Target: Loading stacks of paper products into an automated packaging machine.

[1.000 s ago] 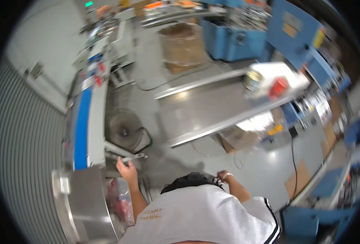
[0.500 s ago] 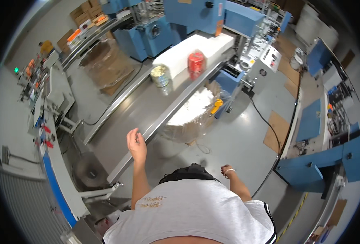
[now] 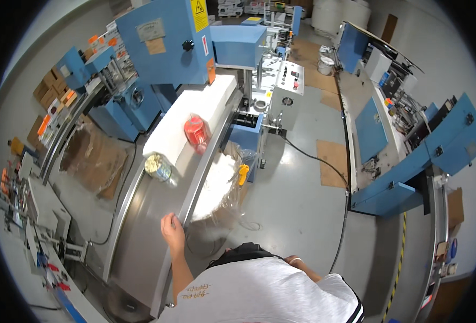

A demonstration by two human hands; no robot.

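My left hand is over the right rim of a long metal chute-like table, its fingers loosely bent and nothing in them. Whether it touches the rim I cannot tell. My right hand is low beside my body, its fingers mostly hidden; a pale band circles the wrist. Farther up the table lie a red, shiny round pack and a gold-topped, see-through round pack, both smeared and their kind unclear. They lie against a long white block. Neither hand touches them.
A blue machine stands at the table's far end, with a control box to its right. Below the table's right side is a plastic-lined container of white material. A black cable crosses the floor. Blue-doored equipment stands at right.
My view has turned to the right and moved forward, so the table and packs appear farther left. My right hand has drawn in behind my body. My left hand stays by the rim.
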